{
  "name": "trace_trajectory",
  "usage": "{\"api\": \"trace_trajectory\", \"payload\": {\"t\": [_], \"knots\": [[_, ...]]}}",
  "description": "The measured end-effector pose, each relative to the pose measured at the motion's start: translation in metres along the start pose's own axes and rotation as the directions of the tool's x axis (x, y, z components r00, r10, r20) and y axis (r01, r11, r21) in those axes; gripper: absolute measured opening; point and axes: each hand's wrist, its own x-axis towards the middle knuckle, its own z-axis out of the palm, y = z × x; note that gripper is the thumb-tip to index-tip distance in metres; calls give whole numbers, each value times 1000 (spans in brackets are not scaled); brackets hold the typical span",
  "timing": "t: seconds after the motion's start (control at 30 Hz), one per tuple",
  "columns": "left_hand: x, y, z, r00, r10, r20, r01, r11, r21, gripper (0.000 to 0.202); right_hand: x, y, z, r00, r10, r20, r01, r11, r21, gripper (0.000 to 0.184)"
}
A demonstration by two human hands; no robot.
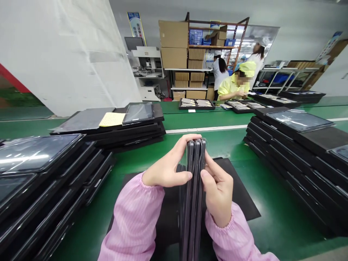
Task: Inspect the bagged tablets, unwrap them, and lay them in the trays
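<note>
Three thin dark tablets (pixel 194 192) stand on edge, pressed side by side, with their narrow grey sides facing me. My left hand (pixel 174 166) is closed on them from the left, its fingers reaching over the far top corner and the thumb on the near edge. From the right, my right hand (pixel 219 185) grips the same bundle, thumb along the outer edge and fingers bent behind. Clear film shows at the upper corners. Below them a black sheet (pixel 236 192) lies on the green table (pixel 141 161). The lower ends of the tablets run out of view.
Black trays with filmed tablets are stacked at left (pixel 54 188), back left (pixel 136 136) and right (pixel 296 159). A yellow paper (pixel 112 119) lies on the back-left stack. Across the table a person in yellow (pixel 233 87) works beside trays of parts (pixel 196 104).
</note>
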Motion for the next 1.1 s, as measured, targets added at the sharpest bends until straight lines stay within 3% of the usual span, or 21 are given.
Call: {"api": "trace_trajectory", "payload": {"t": [0.3,0.5,0.7,0.87,1.1], "knots": [[-6,10,4,999,-26,19,25,998,55,71,1,-5,0,991,3,-134,-2,1000,11,32],[-5,7,11,999,-49,14,49,998,45,71,1,-7,-1,992,23,-125,-17,999,49,34],[-4,12,13,995,-94,18,93,994,55,73,0,-7,4,979,-66,-194,60,997,-39,36],[-5,-1,19,997,-64,-35,63,998,-16,74,-1,-10,2,986,-65,-154,59,997,-45,36],[-7,-17,26,990,-52,-134,41,996,-85,67,-5,-12,-4,996,-84,1,84,996,-12,56]]}}
